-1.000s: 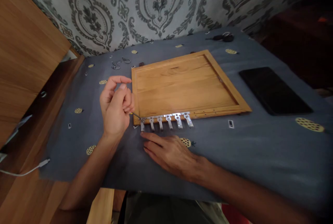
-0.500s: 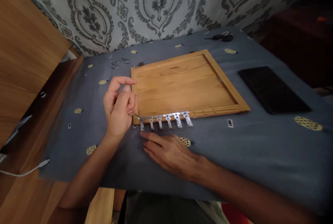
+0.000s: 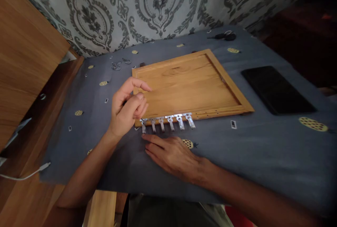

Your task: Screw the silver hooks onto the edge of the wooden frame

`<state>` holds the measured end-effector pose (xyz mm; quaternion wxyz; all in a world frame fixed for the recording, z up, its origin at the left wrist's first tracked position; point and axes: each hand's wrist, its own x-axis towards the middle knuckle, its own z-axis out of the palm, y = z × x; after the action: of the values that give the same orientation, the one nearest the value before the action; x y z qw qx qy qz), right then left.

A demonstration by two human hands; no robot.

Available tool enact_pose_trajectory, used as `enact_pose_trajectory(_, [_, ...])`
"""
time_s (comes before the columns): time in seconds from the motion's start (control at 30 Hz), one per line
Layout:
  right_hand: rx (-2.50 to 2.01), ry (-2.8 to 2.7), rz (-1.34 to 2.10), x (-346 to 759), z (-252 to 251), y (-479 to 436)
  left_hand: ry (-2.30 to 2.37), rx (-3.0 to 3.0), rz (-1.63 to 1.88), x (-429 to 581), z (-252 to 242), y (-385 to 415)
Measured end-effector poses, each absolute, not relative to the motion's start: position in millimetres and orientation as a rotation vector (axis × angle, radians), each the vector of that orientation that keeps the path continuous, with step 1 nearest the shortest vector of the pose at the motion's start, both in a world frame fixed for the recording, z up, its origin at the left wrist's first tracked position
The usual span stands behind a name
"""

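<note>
A framed wooden panel [image 3: 181,83] lies on the cloth-covered table. Along its near edge sits a row of several silver metal clips [image 3: 171,123], their ends sticking out toward me. Over the panel's near left corner, my left hand [image 3: 129,109] is closed with its index finger crooked outward. A thin dark metal tool [image 3: 142,119] extends from under its fingers to the leftmost clip [image 3: 143,127]; the rest of it is hidden. My right hand [image 3: 173,155] lies flat, fingers stretched out, its index fingertip at the near end of that clip.
Loose metal pieces [image 3: 116,66] lie at the back left. A black phone-like slab [image 3: 277,90] rests right of the panel, and dark-handled scissors or keys [image 3: 226,36] lie behind it. A white cable [image 3: 28,173] runs along the left side, beside a wooden cabinet [image 3: 28,44].
My left hand has shifted right and turned, so less of the thin tool shows. My right hand, the clips and the panel stay in place.
</note>
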<state>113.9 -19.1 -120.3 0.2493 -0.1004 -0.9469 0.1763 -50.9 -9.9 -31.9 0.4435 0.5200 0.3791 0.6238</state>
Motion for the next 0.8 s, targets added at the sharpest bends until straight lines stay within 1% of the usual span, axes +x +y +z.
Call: enact_pose_trajectory(0.8, [-0.266,-2.557,0.415,113.2,-122.2,-18.6,0.76,1.362,1.192,-67.4,-24.7,3.1])
